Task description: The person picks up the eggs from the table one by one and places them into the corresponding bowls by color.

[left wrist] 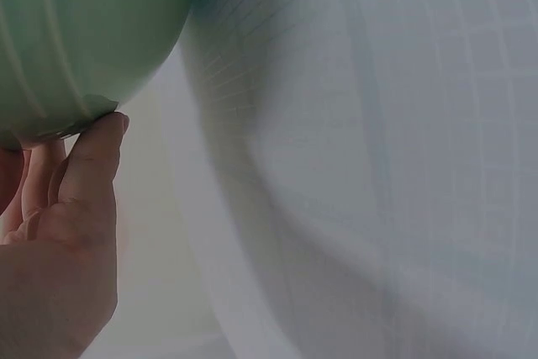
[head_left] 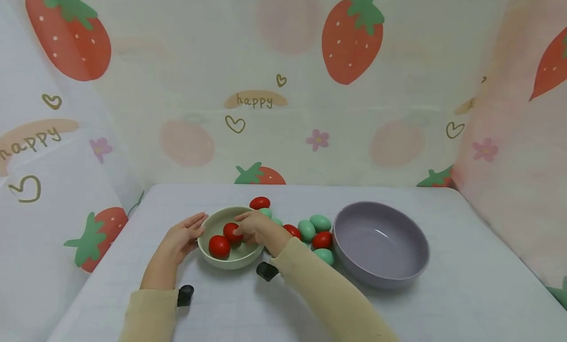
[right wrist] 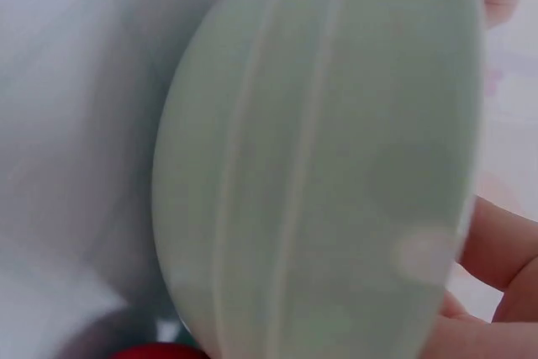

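Observation:
A pale green bowl (head_left: pixel 230 264) sits left of the middle of the table, two red eggs inside it. My left hand (head_left: pixel 179 239) touches the bowl's left outer wall with fairly straight fingers; in the left wrist view its thumb (left wrist: pixel 97 153) lies against the outside. Reaching over the right rim, my right hand (head_left: pixel 259 228) pinches the farther red egg (head_left: pixel 230 231) with its fingertips. The nearer red egg (head_left: pixel 219 247) rests in the bowl. In the right wrist view the bowl's wall (right wrist: pixel 319 157) hides the eggs inside and part of the fingers.
A larger purple bowl (head_left: pixel 381 275) stands to the right. Between the bowls lie several eggs, among them a mint green egg (head_left: pixel 306 230) and a red egg (head_left: pixel 322 240). Another red egg (head_left: pixel 260 203) lies behind the green bowl. Strawberry-print cloth (head_left: pixel 310 110) surrounds the table.

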`<state>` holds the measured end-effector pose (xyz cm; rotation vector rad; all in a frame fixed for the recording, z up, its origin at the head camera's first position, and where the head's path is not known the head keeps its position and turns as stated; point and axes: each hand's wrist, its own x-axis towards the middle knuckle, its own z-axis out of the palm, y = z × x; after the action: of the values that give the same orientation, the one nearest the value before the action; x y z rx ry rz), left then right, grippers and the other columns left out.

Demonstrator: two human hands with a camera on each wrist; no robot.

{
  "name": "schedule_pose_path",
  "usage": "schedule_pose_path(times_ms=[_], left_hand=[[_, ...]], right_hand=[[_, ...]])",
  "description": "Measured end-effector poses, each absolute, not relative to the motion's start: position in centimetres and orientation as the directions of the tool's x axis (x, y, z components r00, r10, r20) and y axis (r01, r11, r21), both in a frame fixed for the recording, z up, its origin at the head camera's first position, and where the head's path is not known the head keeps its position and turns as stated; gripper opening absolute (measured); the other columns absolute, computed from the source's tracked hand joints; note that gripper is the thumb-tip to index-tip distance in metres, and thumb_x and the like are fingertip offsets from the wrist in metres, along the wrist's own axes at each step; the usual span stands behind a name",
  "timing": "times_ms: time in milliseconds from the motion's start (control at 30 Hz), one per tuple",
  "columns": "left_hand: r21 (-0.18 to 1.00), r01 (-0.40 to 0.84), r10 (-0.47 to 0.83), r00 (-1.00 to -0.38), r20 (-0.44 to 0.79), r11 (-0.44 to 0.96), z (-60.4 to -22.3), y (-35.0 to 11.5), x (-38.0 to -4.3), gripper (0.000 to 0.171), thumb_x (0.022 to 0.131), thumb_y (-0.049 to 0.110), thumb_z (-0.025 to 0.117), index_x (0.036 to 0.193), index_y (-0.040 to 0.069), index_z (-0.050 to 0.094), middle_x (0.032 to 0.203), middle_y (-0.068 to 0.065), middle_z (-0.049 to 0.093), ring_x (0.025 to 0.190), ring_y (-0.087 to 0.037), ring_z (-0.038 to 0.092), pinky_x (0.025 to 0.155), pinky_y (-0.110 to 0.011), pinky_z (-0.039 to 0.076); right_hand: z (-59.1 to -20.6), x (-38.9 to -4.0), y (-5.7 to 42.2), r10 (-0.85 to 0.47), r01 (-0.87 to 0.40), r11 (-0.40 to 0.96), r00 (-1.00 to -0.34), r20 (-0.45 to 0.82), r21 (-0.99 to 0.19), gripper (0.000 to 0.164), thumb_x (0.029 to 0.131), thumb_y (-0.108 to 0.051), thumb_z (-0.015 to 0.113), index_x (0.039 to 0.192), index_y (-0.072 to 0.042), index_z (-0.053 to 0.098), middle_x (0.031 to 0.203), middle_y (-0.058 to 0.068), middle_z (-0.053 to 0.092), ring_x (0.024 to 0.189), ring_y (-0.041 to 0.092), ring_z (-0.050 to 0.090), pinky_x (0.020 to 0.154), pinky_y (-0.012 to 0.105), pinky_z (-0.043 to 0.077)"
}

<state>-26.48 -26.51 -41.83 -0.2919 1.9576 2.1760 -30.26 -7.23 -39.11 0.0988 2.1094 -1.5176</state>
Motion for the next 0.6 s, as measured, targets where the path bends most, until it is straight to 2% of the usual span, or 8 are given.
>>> schedule_pose_path(times_ms=[67,133,367,467,600], left_hand=[[0.954,-0.276,0.017,-0.961,-0.276,-0.114,-41.8,-26.7,-26.4,0.06,0.1,0.001,0.049,0.153,0.003,0.022,0.153,-0.013,0.023,0.099,0.006,0.056,0.085,-0.019,0.047],[0.953,-0.278,0.016,-0.96,-0.279,-0.119,-41.8,-26.7,-26.4,0.06,0.1,0.001,0.049,0.153,0.003,0.022,0.153,-0.013,0.023,0.095,0.008,0.056,0.08,-0.017,0.048],[0.948,-0.291,0.007,-0.956,-0.292,-0.131,-41.6,-26.5,-26.2,0.058,0.1,0.0,0.047,0.153,0.003,0.023,0.153,-0.013,0.025,0.097,0.006,0.056,0.079,-0.016,0.048],[0.947,-0.296,0.006,-0.955,-0.298,-0.125,-41.5,-26.5,-26.1,0.058,0.1,0.0,0.047,0.153,0.003,0.022,0.154,-0.013,0.024,0.12,-0.005,0.052,0.091,-0.022,0.046],[0.944,-0.306,-0.003,-0.951,-0.309,-0.121,-41.3,-26.4,-26.1,0.058,0.101,0.0,0.046,0.153,0.004,0.023,0.155,-0.012,0.025,0.138,-0.019,0.034,0.105,-0.032,0.038]], right_hand=[[-38.8,-30.0,-7.2,-0.251,0.353,0.357,-0.855,-0.453,-0.865,0.039,0.09,0.0,0.065,0.128,-0.006,0.062,0.124,0.016,0.057,0.107,0.036,0.058,0.093,0.045,0.049],[-38.6,-29.9,-7.1,-0.258,0.347,0.356,-0.856,-0.448,-0.868,0.04,0.09,0.001,0.065,0.129,-0.005,0.061,0.127,0.017,0.055,0.11,0.037,0.057,0.094,0.045,0.048],[-37.8,-29.8,-6.1,-0.289,0.317,0.341,-0.86,-0.42,-0.885,0.041,0.089,0.003,0.064,0.129,-0.002,0.061,0.129,0.015,0.054,0.11,0.037,0.057,0.096,0.044,0.048],[-37.4,-30.1,-5.5,-0.283,0.321,0.321,-0.865,-0.413,-0.891,0.041,0.089,0.003,0.064,0.129,-0.002,0.061,0.126,0.015,0.057,0.107,0.035,0.061,0.094,0.043,0.049],[-36.9,-30.7,-4.7,-0.279,0.34,0.273,-0.867,-0.412,-0.9,0.041,0.09,-0.001,0.065,0.13,-0.001,0.059,0.122,0.014,0.06,0.102,0.032,0.066,0.092,0.042,0.051]])
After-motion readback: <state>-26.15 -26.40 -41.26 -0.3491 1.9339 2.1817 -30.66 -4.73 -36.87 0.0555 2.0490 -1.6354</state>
